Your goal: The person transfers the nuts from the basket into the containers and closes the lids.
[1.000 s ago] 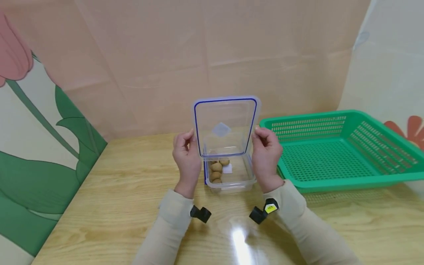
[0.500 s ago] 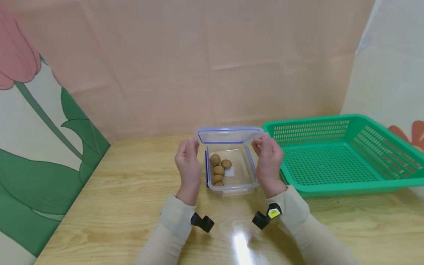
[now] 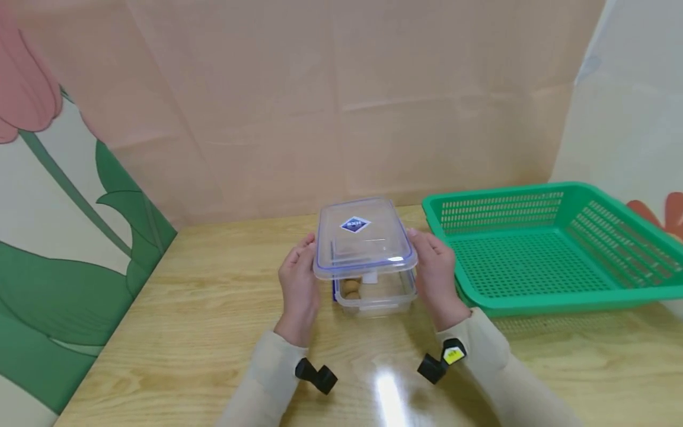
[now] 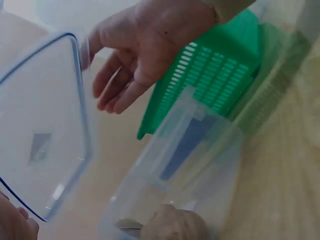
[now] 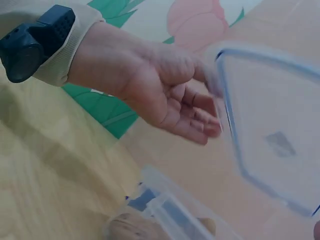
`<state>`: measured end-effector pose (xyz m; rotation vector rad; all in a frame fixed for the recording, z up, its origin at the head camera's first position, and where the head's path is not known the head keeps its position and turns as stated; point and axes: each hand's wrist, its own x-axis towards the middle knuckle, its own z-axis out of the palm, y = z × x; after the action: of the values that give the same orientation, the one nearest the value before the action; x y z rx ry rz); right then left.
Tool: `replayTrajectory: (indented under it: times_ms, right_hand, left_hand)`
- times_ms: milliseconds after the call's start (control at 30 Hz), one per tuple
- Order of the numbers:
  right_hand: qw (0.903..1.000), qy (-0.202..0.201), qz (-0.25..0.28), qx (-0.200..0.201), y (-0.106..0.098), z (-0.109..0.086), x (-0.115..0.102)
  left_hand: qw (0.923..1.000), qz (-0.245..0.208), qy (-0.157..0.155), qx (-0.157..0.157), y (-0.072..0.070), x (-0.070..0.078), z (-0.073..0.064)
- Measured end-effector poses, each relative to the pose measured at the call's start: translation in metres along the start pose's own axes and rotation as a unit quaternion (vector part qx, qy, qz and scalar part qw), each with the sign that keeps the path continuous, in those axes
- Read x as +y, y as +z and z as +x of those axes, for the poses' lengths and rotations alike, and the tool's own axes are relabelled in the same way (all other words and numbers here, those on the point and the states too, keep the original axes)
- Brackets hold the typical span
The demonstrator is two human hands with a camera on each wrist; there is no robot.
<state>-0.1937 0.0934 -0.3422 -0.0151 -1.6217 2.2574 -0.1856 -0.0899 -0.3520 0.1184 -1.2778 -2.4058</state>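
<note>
A clear plastic lid (image 3: 376,246) with a blue seal and a diamond label is held tilted above a clear food container (image 3: 381,303), apart from its near rim in both wrist views. My left hand (image 3: 299,287) grips the lid's left edge. On the opposite edge my right hand (image 3: 437,279) pinches the lid between thumb and fingers. Several walnuts (image 3: 351,287) lie along the container's left side, partly hidden by the lid. The left wrist view shows one walnut (image 4: 175,225) close up through the container wall. A small white packet (image 3: 369,277) lies beside them.
A large green plastic basket (image 3: 533,267) stands to the right, close beside my right hand. All this sits on a wooden table (image 3: 213,314), with a pinkish backdrop (image 3: 256,118) behind it and a flower-printed panel (image 3: 48,284) on the left.
The lid has swung from nearly upright to a flatter tilt over the container, its label side now facing up. It covers part of the walnuts. Both hands have stayed at its sides.
</note>
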Motion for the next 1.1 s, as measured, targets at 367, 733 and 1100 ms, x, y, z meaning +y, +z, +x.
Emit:
replayTrajectory:
  times_ms: [367, 733, 1100]
  right_hand:
    - [0.9907, 0.019, -0.135, -0.001, -0.015, -0.01, 0.026]
    - [0.9915, 0.044, -0.122, -0.01, -0.03, -0.011, 0.051]
    - [0.9925, 0.05, -0.111, 0.001, -0.031, -0.008, 0.06]
  left_hand:
    - [0.9949, 0.098, 0.006, 0.024, -0.003, -0.034, -0.015]
    - [0.9913, 0.125, -0.004, 0.042, -0.01, -0.061, -0.022]
    - [0.9867, 0.14, -0.019, 0.081, -0.007, -0.064, -0.02]
